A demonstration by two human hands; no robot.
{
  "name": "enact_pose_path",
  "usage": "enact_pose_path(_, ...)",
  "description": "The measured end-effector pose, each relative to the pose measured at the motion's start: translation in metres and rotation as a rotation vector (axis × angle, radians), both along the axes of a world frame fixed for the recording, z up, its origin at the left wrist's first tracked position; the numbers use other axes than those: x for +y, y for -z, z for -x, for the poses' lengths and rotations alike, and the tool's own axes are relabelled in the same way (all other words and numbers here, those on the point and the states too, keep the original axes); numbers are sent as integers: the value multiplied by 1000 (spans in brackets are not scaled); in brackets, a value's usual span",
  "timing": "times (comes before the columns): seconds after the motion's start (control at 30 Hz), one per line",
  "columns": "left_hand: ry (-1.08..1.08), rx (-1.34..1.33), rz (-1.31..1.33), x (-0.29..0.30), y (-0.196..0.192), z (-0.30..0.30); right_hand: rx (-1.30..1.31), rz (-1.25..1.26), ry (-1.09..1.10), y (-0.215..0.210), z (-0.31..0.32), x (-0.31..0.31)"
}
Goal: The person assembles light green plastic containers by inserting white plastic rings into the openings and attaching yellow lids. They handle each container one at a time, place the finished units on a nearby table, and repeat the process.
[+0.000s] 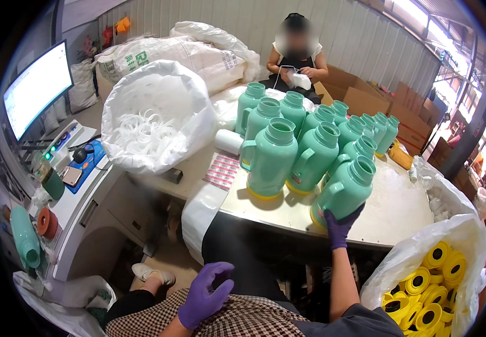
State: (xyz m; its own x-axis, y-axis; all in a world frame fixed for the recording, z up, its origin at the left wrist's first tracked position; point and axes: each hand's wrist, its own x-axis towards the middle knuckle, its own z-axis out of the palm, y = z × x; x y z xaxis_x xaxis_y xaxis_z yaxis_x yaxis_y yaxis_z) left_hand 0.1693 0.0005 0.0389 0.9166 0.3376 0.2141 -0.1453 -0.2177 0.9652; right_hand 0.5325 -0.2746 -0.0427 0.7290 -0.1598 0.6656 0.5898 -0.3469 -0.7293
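Several mint-green plastic flask bodies with yellow bases stand crowded on the metal-topped table (400, 208). My right hand (341, 224), in a purple glove, grips the lower side of the nearest green flask body (345, 191), which tilts at the table's front edge. My left hand (205, 295), also purple-gloved, hangs over my checked lap with fingers loosely curled and holds nothing. A clear bag of yellow round caps (428, 286) sits at my lower right.
A big clear bag of white rings (153, 118) rests at the table's left. A monitor (35, 87) and a machine panel (74, 163) stand at far left. Across the table another person (296, 59) sits handling something white, with cardboard boxes (361, 92) beside them.
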Motion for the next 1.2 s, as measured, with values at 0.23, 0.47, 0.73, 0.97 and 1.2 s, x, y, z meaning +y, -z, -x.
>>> enact_pose_path(0.23,-85,44,45,0,20,9,145,52,202,-19,-84,24)
enact_pose_path(0.47,-125,84,87,-8,31,17,444,1390,-193,-123,-55,-89)
enact_pose_path(0.73,-144,136,200,-3,58,21,1088,1987,75,-268,130,-205)
enact_pose_path(0.97,-94,2,-161,-4,50,13,1259,2000,-92,-173,123,-244)
enact_pose_path(1.2,-173,103,-109,16,60,43,850,1685,-204,-160,81,-178)
